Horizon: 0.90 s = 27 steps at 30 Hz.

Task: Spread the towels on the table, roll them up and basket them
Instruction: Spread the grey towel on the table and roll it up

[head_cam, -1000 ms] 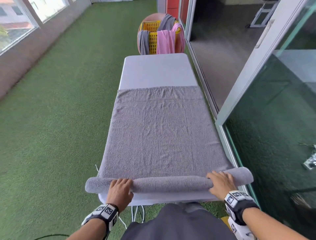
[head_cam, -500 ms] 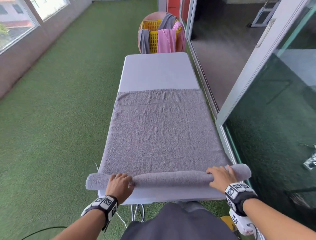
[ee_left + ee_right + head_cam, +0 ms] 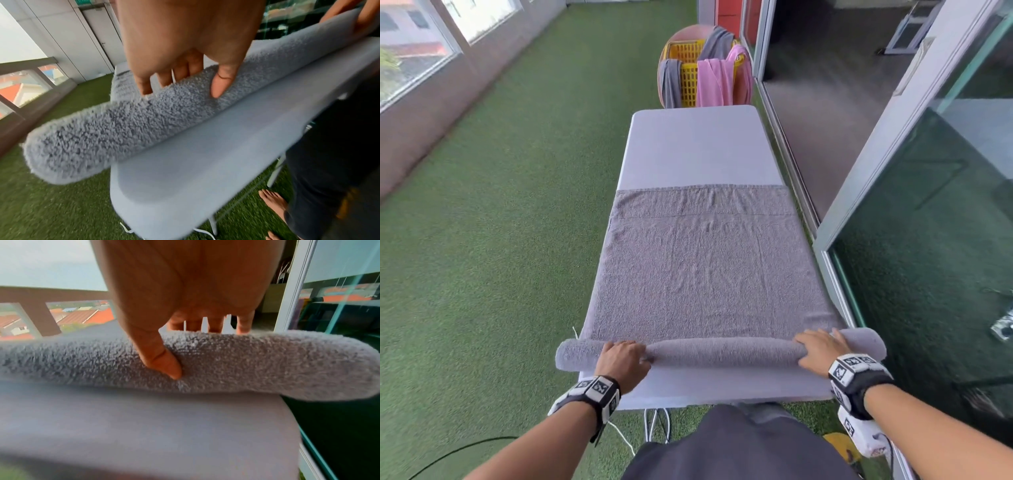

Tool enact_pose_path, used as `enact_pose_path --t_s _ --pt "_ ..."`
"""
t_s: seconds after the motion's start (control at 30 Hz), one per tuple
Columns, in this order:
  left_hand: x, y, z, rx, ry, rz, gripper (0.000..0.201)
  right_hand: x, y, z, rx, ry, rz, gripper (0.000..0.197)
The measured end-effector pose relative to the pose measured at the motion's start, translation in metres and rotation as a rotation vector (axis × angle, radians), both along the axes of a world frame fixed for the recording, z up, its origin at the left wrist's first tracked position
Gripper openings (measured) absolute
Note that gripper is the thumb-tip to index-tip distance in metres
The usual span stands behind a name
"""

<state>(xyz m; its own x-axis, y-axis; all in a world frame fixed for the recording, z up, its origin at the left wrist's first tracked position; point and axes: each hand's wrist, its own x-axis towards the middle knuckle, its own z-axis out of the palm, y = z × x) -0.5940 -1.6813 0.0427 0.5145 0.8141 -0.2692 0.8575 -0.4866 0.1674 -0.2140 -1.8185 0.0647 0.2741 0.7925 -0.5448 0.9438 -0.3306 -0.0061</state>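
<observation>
Since a second ago, both hands have pushed the roll farther up the desk [image 3: 698,147], baring more smooth white top near the person. Left hand [image 3: 624,362] and right hand [image 3: 819,349] each curl over the towel [image 3: 705,270], thumb pressed into its nubby grey terry. It forms a thick cylinder whose ends overhang both edges; the rest lies flat. Fingertips are hidden behind the roll. A yellow lattice basket [image 3: 688,73] stands beyond, draped with cloths.
</observation>
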Motion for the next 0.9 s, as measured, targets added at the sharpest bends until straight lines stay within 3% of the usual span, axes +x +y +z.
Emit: enact_pose_path --t_s 0.17,0.27,0.47,0.53,0.6,0.73,0.8,0.9 --pt "0.004 0.014 -0.002 -0.094 0.019 0.043 0.059 0.002 0.014 0.005 0.237 0.115 -0.101 0.056" --pt "-0.003 -0.004 -0.009 -0.073 0.097 -0.008 0.07 -0.012 -0.013 -0.005 0.163 0.079 -0.065 0.066" --pt "0.0 -0.007 0.003 0.035 0.111 -0.008 0.026 -0.006 -0.009 -0.006 0.103 0.015 -0.054 0.035" --pt "0.003 0.002 0.008 0.023 0.063 -0.009 0.037 0.003 0.005 -0.001 0.081 0.03 -0.041 0.034" --pt "0.003 0.006 0.005 0.022 0.019 0.037 0.054 0.007 0.012 0.0 0.124 0.049 -0.101 0.047" --pt "-0.008 -0.005 -0.006 -0.028 0.095 -0.026 0.073 0.004 -0.007 -0.01 0.007 0.093 -0.104 0.069" --pt "-0.014 -0.012 -0.013 0.01 0.092 -0.08 0.062 0.003 -0.018 -0.014 0.018 0.03 -0.076 0.066" --pt "-0.01 -0.009 -0.005 0.047 0.093 -0.068 0.039 0.006 -0.006 -0.004 -0.011 -0.017 -0.061 0.041"
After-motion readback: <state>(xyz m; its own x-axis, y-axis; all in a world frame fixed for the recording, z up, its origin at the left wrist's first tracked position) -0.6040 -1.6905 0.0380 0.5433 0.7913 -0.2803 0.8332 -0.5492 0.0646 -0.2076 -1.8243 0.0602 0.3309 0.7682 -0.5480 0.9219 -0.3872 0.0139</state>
